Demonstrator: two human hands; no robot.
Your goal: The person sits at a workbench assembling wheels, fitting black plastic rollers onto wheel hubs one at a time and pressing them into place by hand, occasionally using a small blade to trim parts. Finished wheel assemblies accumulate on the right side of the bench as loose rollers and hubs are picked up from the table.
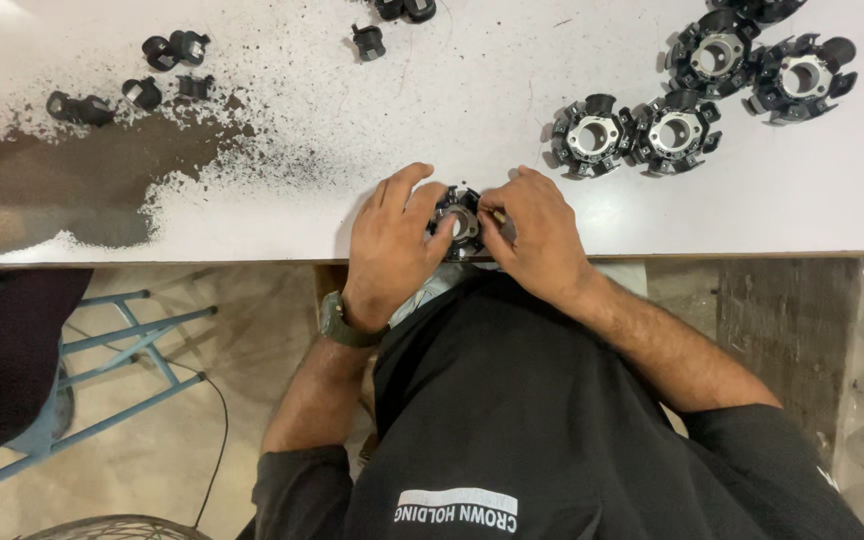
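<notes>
Gripping black ring part (460, 222), both hands.

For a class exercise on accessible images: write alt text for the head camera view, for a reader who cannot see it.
Both hands, left hand and right hand, grip a round black part with a metal ring at the near edge of a white table. Similar parts lie far right; small black pieces and dark powder lie left.

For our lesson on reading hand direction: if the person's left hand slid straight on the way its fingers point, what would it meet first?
The left hand already touches the black ring-shaped part; past that, probably the right hand just behind it, though depth is unclear.
</notes>
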